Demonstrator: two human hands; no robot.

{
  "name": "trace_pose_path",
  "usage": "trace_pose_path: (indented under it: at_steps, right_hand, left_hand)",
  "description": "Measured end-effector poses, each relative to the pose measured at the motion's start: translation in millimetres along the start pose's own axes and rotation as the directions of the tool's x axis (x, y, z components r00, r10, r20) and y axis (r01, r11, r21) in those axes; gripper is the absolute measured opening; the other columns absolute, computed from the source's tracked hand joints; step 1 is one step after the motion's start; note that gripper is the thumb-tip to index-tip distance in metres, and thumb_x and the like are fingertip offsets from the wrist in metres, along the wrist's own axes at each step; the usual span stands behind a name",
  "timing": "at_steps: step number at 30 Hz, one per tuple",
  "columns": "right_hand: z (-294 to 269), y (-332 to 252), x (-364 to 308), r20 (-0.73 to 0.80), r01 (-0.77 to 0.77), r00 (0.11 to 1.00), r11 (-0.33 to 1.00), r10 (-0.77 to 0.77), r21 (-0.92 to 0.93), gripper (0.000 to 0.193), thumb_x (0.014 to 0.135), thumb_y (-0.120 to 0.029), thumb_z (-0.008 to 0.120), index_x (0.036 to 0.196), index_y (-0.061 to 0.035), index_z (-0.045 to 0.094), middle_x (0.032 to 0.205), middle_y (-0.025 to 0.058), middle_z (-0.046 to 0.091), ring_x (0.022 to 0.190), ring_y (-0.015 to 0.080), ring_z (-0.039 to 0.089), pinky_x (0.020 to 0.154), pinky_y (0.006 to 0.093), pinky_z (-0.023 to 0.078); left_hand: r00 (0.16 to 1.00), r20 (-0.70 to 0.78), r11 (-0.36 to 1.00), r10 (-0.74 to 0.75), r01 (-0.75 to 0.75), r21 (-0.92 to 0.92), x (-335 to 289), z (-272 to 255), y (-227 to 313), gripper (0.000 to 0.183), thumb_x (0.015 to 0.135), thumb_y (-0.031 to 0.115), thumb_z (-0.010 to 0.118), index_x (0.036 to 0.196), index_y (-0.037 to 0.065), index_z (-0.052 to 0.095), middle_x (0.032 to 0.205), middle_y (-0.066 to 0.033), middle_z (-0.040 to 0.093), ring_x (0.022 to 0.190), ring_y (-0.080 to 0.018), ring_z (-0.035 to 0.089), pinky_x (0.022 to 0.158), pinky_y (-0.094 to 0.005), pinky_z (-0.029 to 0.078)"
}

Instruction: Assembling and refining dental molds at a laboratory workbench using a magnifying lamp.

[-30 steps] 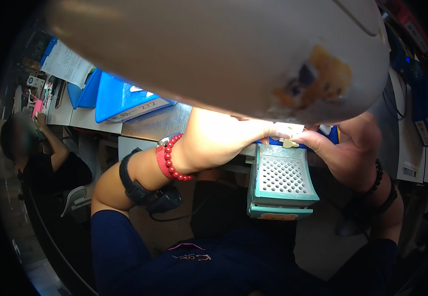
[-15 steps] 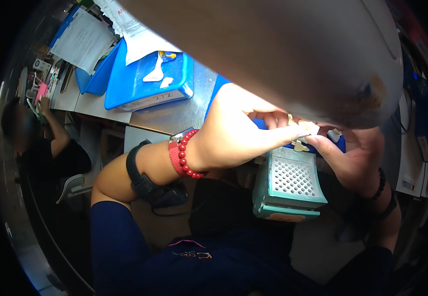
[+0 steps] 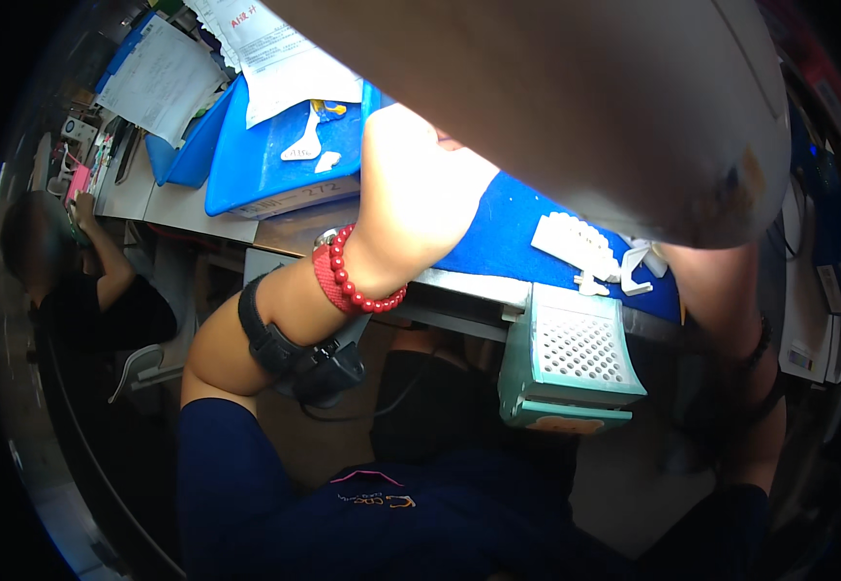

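My left hand [image 3: 416, 189], brightly lit, reaches over the work surface beside the blue bin; its fingers pass behind the large pale lamp head, so I cannot see what they hold. Most of my right hand [image 3: 709, 276] is also behind the lamp head [image 3: 585, 107], with only its lower part and wrist showing. Between the hands, on a blue mat [image 3: 498, 232], lies a white model with a row of teeth [image 3: 576, 244]. Beside it are a small cream-coloured piece [image 3: 590, 285] and an angular white piece [image 3: 638, 269], near my right hand.
A blue bin [image 3: 246, 198] holds pale flat pieces, with papers [image 3: 290, 68] across its far side. A green box with a perforated top [image 3: 580, 353] juts from the bench's front edge. At far left, another person [image 3: 101, 281] sits at a bench.
My hands have come apart from their pinch around a small pale piece. The left moved left and away, the right farther behind the lamp head, exposing the mat and white model.
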State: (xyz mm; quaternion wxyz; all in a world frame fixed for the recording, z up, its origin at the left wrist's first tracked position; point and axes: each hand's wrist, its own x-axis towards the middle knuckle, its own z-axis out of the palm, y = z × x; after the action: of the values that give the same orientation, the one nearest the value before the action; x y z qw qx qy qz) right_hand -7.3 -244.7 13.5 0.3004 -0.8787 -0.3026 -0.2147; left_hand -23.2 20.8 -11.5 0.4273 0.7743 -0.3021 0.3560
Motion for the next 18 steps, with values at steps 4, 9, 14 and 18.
trace_pose_path:
  at_steps: [4, 9, 14, 18]
  right_hand:
    - [-7, 15, 4, 0.121, -0.185, 0.973, 0.979, 0.194, -0.082, 0.014, 0.080, -0.012, 0.067, 0.082, 0.0019, 0.066, 0.066, 0.0099, 0.059, 0.060, 0.0157, 0.054, 0.055, 0.0292, 0.040]
    - [-9, 8, 16, 0.169, -0.130, 0.977, 0.992, 0.127, 0.003, 0.015, 0.081, -0.009, 0.065, 0.088, 0.0048, 0.067, 0.076, 0.0148, 0.068, 0.068, 0.0170, 0.062, 0.059, 0.0294, 0.045]
    - [-13, -2, 20, 0.225, -0.135, 0.965, 0.991, 0.134, -0.008, 0.016, 0.082, -0.006, 0.064, 0.092, 0.0069, 0.066, 0.081, 0.0153, 0.070, 0.072, 0.0192, 0.065, 0.064, 0.0296, 0.048]
    - [-11, -3, 22, 0.244, -0.135, 0.960, 0.991, 0.135, -0.014, 0.016, 0.083, -0.004, 0.064, 0.095, 0.0064, 0.066, 0.087, 0.0147, 0.071, 0.076, 0.0209, 0.066, 0.067, 0.0298, 0.050]
  left_hand:
    - [0.989, -0.058, 0.957, -0.139, 0.119, -0.264, 7, 5, 5, 0.011, 0.085, -0.003, 0.063, 0.095, -0.007, 0.065, 0.085, -0.0092, 0.067, 0.077, -0.0127, 0.065, 0.068, -0.0235, 0.052]
    - [0.976, -0.163, 0.915, -0.147, 0.071, -0.398, 7, 11, 2, 0.015, 0.088, 0.001, 0.061, 0.099, -0.007, 0.067, 0.083, -0.0090, 0.068, 0.069, -0.0107, 0.064, 0.065, -0.0230, 0.052]
    - [0.982, -0.173, 0.958, -0.074, 0.021, -0.287, 7, 12, 4, 0.016, 0.085, 0.006, 0.066, 0.097, -0.005, 0.069, 0.081, -0.0102, 0.068, 0.070, -0.0101, 0.062, 0.062, -0.0225, 0.050]
    - [0.976, -0.151, 0.930, -0.159, 0.097, -0.353, 8, 11, 5, 0.015, 0.085, 0.007, 0.067, 0.094, -0.005, 0.069, 0.079, -0.0099, 0.068, 0.069, -0.0098, 0.062, 0.062, -0.0228, 0.050]
